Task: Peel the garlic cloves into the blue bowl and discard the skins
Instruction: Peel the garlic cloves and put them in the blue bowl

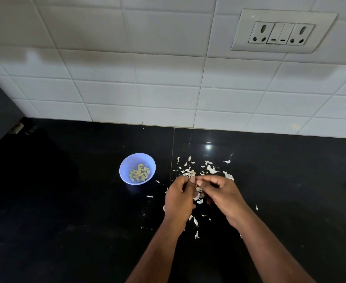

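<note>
A small blue bowl (pixel 137 160) stands on the black counter and holds several peeled yellowish garlic cloves (pixel 139 173). To its right my left hand (pixel 179 198) and my right hand (pixel 222 192) meet fingertip to fingertip, pinching a garlic clove (pixel 199 189) between them; most of the clove is hidden by the fingers. White garlic skins (pixel 211 169) lie scattered on the counter beyond and beneath both hands.
The glossy black counter (pixel 76 201) runs back to a white tiled wall (pixel 147 88). A socket and switch plate (pixel 281 31) sits high on the wall at the right. More skin flakes (pixel 196 234) lie between my forearms.
</note>
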A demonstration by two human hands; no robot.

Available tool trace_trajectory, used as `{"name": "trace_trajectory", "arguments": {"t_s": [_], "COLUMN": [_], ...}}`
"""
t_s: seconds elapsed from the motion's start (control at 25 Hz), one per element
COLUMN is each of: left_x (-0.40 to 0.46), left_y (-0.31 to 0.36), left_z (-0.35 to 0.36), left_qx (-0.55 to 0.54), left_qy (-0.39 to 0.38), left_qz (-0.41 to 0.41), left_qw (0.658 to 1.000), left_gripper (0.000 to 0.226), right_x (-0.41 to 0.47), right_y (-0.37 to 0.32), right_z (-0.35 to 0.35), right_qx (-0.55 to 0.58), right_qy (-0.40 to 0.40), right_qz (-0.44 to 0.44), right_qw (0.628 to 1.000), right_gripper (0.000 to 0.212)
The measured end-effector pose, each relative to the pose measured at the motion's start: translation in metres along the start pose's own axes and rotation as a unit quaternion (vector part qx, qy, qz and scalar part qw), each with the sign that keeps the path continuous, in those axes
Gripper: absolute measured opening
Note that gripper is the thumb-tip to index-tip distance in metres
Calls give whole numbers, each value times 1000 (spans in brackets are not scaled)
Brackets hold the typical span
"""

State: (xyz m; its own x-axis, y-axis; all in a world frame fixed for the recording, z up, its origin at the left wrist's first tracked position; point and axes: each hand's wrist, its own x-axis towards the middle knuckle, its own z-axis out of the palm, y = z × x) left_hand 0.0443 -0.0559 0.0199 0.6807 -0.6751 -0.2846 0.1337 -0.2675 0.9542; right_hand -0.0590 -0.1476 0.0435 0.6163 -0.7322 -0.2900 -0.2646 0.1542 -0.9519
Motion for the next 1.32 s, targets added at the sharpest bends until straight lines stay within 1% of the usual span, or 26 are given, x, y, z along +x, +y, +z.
{"name": "trace_trajectory", "arguments": {"t_s": [0.08,0.2,0.32,0.36,0.44,0.52,0.6,0.72,0.8,0.84,0.92,1.04,1.16,1.24,1.32], "left_x": [3,6,10,11,12,12,16,20,22,24,29,35,37,37,37], "left_y": [3,2,-3,-4,-4,-2,0,5,9,9,9,7,6,6,7], "left_z": [0,0,-3,-5,-9,-10,-9,-8,-10,-11,-13,-14,-17,-20,-22], "left_qx": [-28,-19,39,66,107,162,213,208,258,284,319,352,342,330,310], "left_qy": [-9,-16,-16,-17,-16,-4,25,44,36,35,38,14,-4,5,24], "left_qz": [-9,1,30,41,58,60,41,-12,-18,-12,-4,-5,-11,-6,0], "left_qw": [1000,1000,999,997,992,985,976,977,965,958,947,936,939,944,950], "left_gripper": [23,22,19,18,18,21,28,40,49,52,53,48,25,34,43], "right_x": [1,8,14,16,18,21,24,34,41,47,60,78,90,96,102], "right_y": [-1,-3,-2,-2,-1,-3,-5,-7,-9,-9,-9,-10,-17,-27,-31], "right_z": [2,5,4,4,3,4,5,6,4,2,-2,-3,1,4,8], "right_qx": [22,71,163,178,165,118,67,47,36,13,-74,-214,-332,-393,-453], "right_qy": [-1,10,-3,-7,-16,-25,-19,35,63,71,84,82,70,73,89], "right_qz": [8,44,112,125,121,109,96,68,55,47,28,-6,-56,-95,-140], "right_qw": [1000,996,980,976,979,987,993,996,996,996,993,973,939,911,876], "right_gripper": [12,13,14,14,15,14,12,11,9,8,8,12,8,10,10]}}
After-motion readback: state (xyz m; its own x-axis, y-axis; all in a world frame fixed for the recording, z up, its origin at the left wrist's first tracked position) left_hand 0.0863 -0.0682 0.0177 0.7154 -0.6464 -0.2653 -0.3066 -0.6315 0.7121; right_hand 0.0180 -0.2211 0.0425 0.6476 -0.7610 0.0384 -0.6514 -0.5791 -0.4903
